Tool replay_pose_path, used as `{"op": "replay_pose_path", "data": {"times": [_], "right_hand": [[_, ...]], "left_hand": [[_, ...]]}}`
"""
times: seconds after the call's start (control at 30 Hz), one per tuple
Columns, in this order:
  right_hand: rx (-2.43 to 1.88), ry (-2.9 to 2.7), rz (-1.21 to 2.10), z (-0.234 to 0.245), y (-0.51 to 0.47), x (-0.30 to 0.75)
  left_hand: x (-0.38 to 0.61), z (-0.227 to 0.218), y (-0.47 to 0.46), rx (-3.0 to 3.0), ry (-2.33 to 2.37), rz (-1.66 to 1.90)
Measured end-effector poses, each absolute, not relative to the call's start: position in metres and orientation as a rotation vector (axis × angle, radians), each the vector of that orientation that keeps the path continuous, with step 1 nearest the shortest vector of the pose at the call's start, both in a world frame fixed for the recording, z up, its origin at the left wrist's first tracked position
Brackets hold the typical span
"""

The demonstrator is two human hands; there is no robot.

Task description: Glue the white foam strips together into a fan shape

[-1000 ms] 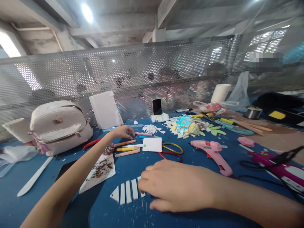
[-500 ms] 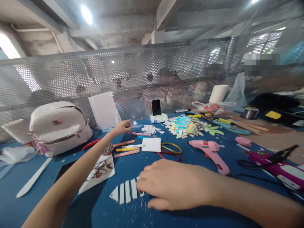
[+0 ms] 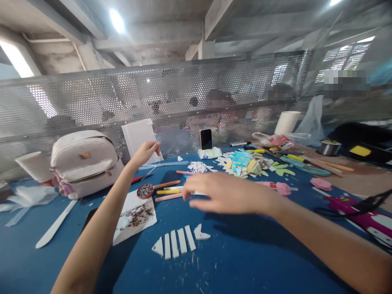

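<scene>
Six white cut pieces lie spread in a row on the blue tabletop, below and in front of the person's hands: a pointed piece at the left end, four narrow strips in the middle and a forked tail piece at the right. Together they read as a fish. The layout seems complete from end to end, but gaps separate the pieces, so they look arranged rather than joined; they are plain white.

The right hand hovers over some markers, thumb parted from loosely curled fingers, nothing seen in its grip. The left hand is raised before an upright white sheet, fingers curled close together; whether they hold anything cannot be told.

Left of the markers, a small red bowl is filled with dark speckled bits. Beneath it, white paper carries scattered dark and orange crumbs. Farther left stand a closed cream backpack and stacked paper cups, the contents of both hidden. Beyond the markers sits a heap of blue and yellow cut pieces.
</scene>
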State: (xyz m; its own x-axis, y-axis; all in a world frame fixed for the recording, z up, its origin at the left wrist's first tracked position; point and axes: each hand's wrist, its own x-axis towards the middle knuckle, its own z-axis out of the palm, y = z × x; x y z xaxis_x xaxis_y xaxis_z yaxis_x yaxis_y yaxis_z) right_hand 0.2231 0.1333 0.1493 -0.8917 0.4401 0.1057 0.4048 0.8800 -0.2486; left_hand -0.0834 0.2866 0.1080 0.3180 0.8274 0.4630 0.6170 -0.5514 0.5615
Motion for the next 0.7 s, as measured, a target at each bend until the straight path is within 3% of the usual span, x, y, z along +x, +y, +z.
{"op": "replay_pose_path", "data": {"times": [0.1, 0.23, 0.47, 0.7], "right_hand": [[-0.754, -2.545, 0.243, 0.174, 0.172, 0.215], [-0.713, -2.222, 0.553, 0.187, 0.224, 0.191], [-0.677, -2.311, 0.941, 0.138, 0.256, 0.139], [-0.621, -2.346, 1.056, 0.119, 0.276, 0.138]], "left_hand": [[-0.082, 0.113, 0.271, 2.270, 1.178, 1.076], [-0.074, 0.117, 0.252, 2.228, 1.042, 1.050], [-0.071, 0.122, 0.236, 2.124, 0.954, 1.101], [-0.075, 0.113, 0.239, 1.801, 0.769, 1.212]]}}
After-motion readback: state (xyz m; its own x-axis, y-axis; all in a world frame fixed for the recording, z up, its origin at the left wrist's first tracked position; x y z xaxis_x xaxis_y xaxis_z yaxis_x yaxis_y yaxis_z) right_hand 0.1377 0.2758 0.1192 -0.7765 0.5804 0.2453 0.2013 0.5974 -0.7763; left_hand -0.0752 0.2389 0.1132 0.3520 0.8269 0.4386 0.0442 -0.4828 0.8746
